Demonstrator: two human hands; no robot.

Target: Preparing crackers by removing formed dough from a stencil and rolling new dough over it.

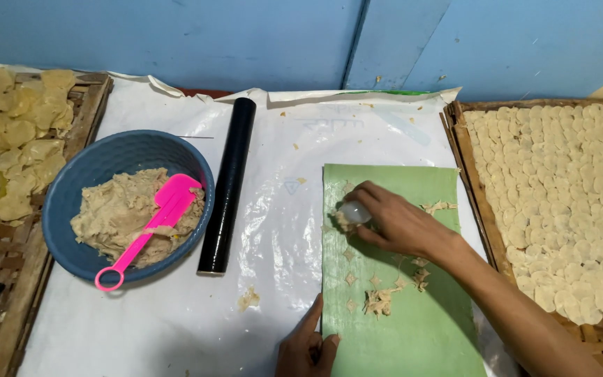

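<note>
Both hands are on a green sheet that lies flat on the table. The right hand is closed around a small clear round cutter and presses it onto the sheet near its left edge. The left hand lies open at the bottom left corner of the sheet, fingers on its edge. Little scraps of dough lie on the sheet between the two hands.

Left of the sheet is a black roller. Beside that is a blue bowl with a lump of dough and a pink spatula in it. On the right, a woven tray is full of thin round pale pieces. Another tray on the far left holds darker, wavy pieces.
</note>
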